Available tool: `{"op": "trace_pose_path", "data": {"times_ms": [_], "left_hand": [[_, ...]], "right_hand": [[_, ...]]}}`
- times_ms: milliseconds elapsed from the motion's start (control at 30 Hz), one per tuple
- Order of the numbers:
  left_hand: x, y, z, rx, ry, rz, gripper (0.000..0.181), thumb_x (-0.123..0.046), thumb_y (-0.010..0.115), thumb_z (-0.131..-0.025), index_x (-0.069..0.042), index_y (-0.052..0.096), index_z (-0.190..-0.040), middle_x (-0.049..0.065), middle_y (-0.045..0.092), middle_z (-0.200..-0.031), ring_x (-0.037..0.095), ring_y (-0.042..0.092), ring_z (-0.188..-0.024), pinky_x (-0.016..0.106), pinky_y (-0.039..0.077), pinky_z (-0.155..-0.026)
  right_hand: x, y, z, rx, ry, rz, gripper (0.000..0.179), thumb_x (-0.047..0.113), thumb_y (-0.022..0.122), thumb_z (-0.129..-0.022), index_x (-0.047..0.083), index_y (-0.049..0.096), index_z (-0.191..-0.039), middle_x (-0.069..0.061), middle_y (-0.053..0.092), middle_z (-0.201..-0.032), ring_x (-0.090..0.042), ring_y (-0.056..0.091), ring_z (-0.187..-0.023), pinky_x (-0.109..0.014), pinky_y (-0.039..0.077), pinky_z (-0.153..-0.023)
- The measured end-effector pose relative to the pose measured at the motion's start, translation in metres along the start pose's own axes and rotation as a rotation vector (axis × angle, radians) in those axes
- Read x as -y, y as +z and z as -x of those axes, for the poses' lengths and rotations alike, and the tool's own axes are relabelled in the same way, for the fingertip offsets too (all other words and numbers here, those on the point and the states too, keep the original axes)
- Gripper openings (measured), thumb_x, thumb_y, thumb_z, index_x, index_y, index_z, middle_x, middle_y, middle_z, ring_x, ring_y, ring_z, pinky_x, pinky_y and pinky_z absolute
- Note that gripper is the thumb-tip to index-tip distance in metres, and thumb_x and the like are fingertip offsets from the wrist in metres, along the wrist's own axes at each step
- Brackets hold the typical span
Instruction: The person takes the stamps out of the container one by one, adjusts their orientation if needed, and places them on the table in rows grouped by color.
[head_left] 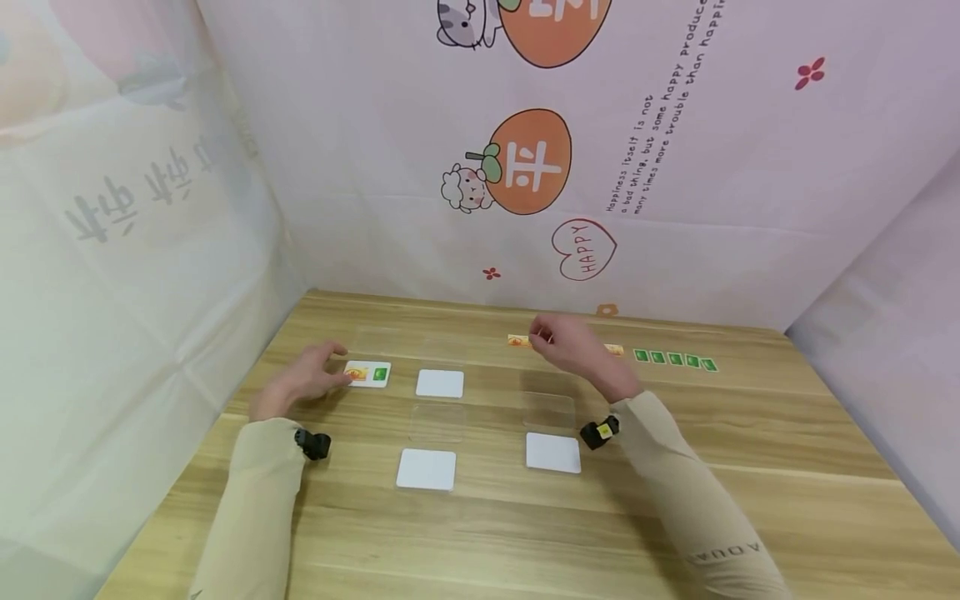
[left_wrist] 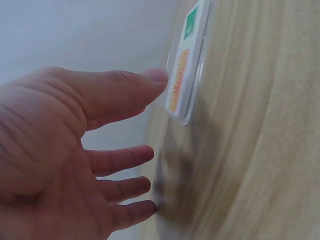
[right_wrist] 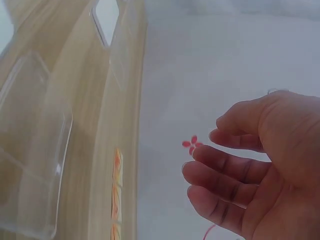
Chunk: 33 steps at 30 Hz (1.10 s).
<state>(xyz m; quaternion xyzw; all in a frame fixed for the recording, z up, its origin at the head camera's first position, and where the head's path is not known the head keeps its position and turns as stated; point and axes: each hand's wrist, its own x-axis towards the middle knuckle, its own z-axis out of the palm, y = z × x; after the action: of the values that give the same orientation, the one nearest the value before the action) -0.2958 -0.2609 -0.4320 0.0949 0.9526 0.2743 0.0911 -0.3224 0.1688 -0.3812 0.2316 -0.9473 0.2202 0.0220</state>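
Observation:
A white card (head_left: 367, 376) bearing an orange sticker and a green sticker lies at the left of the table. My left hand (head_left: 303, 377) is beside it, thumb tip at the orange sticker; in the left wrist view the other fingers (left_wrist: 122, 160) are spread loosely off the table. Above a row of small orange stickers (head_left: 517, 340) near the back edge hovers my right hand (head_left: 573, 346), covering the middle of the row. Its fingers (right_wrist: 220, 172) are loosely bent in the right wrist view, and nothing shows between them.
Green stickers (head_left: 676, 359) line up right of the orange row. Blank white cards lie at the centre (head_left: 439, 383), front left (head_left: 426, 469) and front right (head_left: 553, 452). Clear plastic covers (head_left: 437, 423) lie between them. A printed cloth wall (head_left: 420, 250) rises behind the table.

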Motion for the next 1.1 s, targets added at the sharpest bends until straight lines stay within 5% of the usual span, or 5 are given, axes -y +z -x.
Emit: {"op": "trace_pose_path", "data": {"times_ms": [567, 1100], "left_hand": [[0.001, 0.005, 0.000, 0.002, -0.022, -0.017, 0.064, -0.026, 0.064, -0.093, -0.002, 0.039, -0.147, 0.028, 0.038, -0.150, 0.049, 0.031, -0.138, 0.065, 0.025, -0.111], [0.004, 0.008, 0.002, -0.009, -0.036, -0.073, 0.067, -0.034, 0.067, -0.091, -0.005, 0.041, -0.147, 0.037, 0.025, -0.152, 0.057, 0.020, -0.139, 0.072, 0.022, -0.108]], "right_hand": [[0.040, 0.021, -0.018, 0.034, -0.063, 0.004, 0.013, 0.018, 0.056, -0.097, 0.010, 0.066, -0.097, -0.003, 0.066, -0.085, -0.017, 0.057, -0.076, -0.031, 0.048, -0.068], [0.067, 0.046, -0.031, 0.079, -0.147, -0.040, 0.011, 0.016, 0.056, -0.096, 0.010, 0.066, -0.096, -0.003, 0.065, -0.083, -0.013, 0.055, -0.072, -0.025, 0.046, -0.065]]}}
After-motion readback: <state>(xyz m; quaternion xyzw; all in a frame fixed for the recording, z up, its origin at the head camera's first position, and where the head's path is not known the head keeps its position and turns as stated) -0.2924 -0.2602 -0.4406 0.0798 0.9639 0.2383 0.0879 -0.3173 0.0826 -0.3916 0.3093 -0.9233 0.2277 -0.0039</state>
